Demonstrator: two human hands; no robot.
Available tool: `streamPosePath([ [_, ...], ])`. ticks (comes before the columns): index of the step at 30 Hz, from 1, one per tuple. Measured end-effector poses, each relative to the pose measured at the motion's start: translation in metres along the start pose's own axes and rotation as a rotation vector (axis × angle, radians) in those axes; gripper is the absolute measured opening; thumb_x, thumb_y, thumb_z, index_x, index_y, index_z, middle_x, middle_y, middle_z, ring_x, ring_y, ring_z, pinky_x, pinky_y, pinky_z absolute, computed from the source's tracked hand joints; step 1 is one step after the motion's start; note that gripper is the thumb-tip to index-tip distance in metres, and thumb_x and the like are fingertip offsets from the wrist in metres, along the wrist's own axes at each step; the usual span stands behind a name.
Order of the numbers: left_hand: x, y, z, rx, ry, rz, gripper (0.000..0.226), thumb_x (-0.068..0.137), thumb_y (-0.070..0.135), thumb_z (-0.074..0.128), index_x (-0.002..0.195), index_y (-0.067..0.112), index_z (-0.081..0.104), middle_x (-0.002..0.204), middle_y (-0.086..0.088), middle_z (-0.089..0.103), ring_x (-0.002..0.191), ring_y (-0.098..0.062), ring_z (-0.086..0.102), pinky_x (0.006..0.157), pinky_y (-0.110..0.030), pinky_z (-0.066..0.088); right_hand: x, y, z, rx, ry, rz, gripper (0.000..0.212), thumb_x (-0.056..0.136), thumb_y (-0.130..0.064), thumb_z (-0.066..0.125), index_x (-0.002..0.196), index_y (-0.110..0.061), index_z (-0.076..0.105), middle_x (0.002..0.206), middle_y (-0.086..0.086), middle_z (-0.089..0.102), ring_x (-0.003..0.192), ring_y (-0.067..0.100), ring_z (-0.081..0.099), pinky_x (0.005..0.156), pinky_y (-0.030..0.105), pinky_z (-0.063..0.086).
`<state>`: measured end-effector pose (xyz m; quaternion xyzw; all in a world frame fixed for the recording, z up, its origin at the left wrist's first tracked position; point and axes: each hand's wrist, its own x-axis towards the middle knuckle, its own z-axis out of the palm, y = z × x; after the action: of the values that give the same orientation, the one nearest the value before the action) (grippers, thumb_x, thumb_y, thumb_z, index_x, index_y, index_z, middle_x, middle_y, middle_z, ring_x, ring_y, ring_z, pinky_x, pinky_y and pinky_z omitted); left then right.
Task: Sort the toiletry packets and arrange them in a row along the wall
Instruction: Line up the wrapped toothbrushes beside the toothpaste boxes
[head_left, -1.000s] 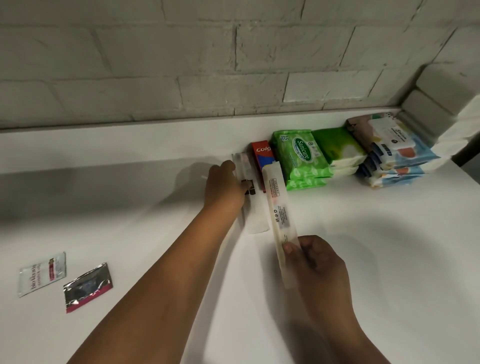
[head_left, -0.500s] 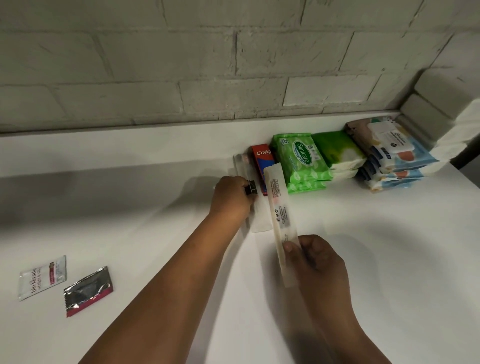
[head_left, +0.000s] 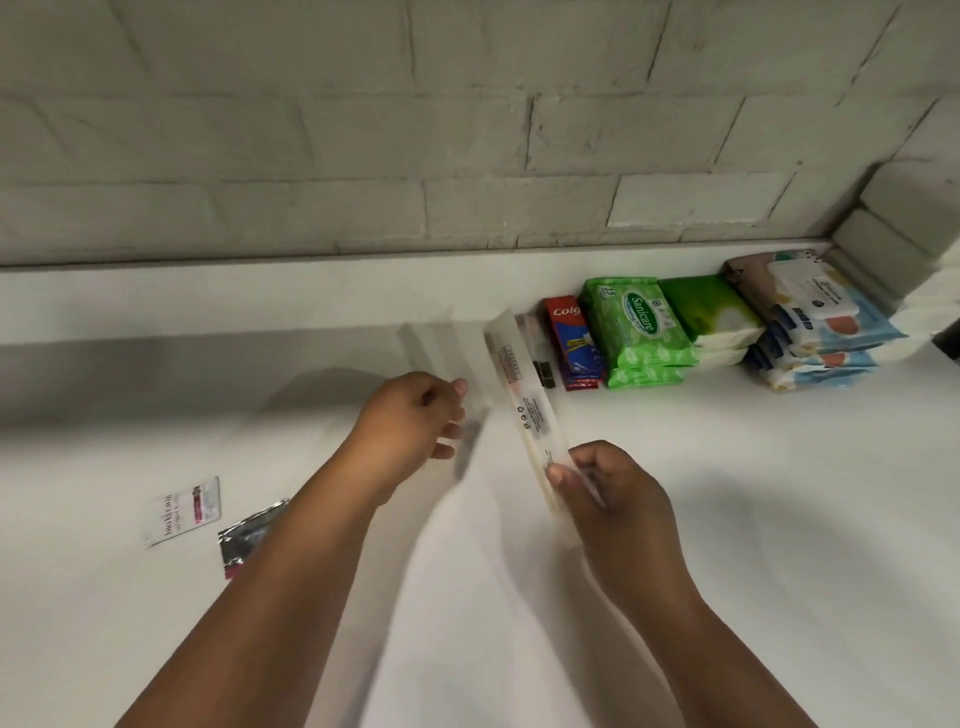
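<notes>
right hand (head_left: 613, 499): grip clamped on long toothbrush packet (head_left: 524, 410), frame centre | left hand (head_left: 415, 421): blurred, grip state cannot be told | risk: neighbouring toothpaste box (head_left: 571, 338) may be knocked askew

Left of the Colgate box (head_left: 566, 332), bare white counter (head_left: 182, 374) runs open along the brick wall (head_left: 363, 156). To its right, Sanicare wipes (head_left: 636, 330), a green tissue pack (head_left: 706, 312) and stacked blue wipe packs (head_left: 821, 322) fill the corner. Front-left, well apart, two sachets (head_left: 184, 512) lie flat.
</notes>
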<state>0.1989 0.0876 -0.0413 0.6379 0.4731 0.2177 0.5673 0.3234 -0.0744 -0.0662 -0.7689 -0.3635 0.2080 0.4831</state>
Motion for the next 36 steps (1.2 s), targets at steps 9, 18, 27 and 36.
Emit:
streamPosePath([
  [9,-0.040,-0.011,0.006,-0.250,0.081,-0.118,0.039,0.079,0.039,0.075,0.086,0.001,0.068,0.081,-0.014,0.073,0.072,-0.025,0.070,0.075,-0.037,0.061,-0.026,-0.017,0.046,-0.618,0.041,-0.559,0.010,0.081,-0.011,0.064,0.081,-0.020,0.060,0.073,-0.002,0.058,0.058,0.022,0.056,0.047,0.031,0.046],
  [18,-0.024,-0.027,0.000,-0.394,-0.033,-0.156,0.016,0.095,0.016,0.058,0.096,0.007,0.070,0.093,-0.015,0.072,0.086,-0.030,0.066,0.090,-0.044,0.051,-0.032,-0.017,0.050,-0.068,0.007,-0.182,0.029,0.088,-0.051,0.058,0.101,-0.025,0.066,0.095,-0.016,0.062,0.079,-0.001,0.060,0.067,0.018,0.050],
  [27,0.040,-0.021,0.022,-0.056,0.035,-0.070,0.009,0.080,0.017,0.076,0.079,0.012,0.069,0.079,-0.010,0.069,0.057,-0.018,0.058,0.060,-0.029,0.048,0.018,0.029,0.036,-0.285,0.148,-0.168,0.019,0.089,-0.023,0.058,0.105,-0.018,0.068,0.103,-0.001,0.066,0.091,0.020,0.060,0.084,0.035,0.050],
  [36,0.086,-0.016,0.058,0.333,0.240,0.100,0.023,0.081,0.030,0.073,0.091,0.010,0.067,0.083,0.003,0.064,0.078,-0.015,0.059,0.070,-0.026,0.044,0.064,0.049,0.040,-0.602,0.212,-0.327,0.036,0.086,-0.028,0.047,0.110,-0.016,0.069,0.111,0.003,0.070,0.082,0.034,0.058,0.074,0.039,0.052],
])
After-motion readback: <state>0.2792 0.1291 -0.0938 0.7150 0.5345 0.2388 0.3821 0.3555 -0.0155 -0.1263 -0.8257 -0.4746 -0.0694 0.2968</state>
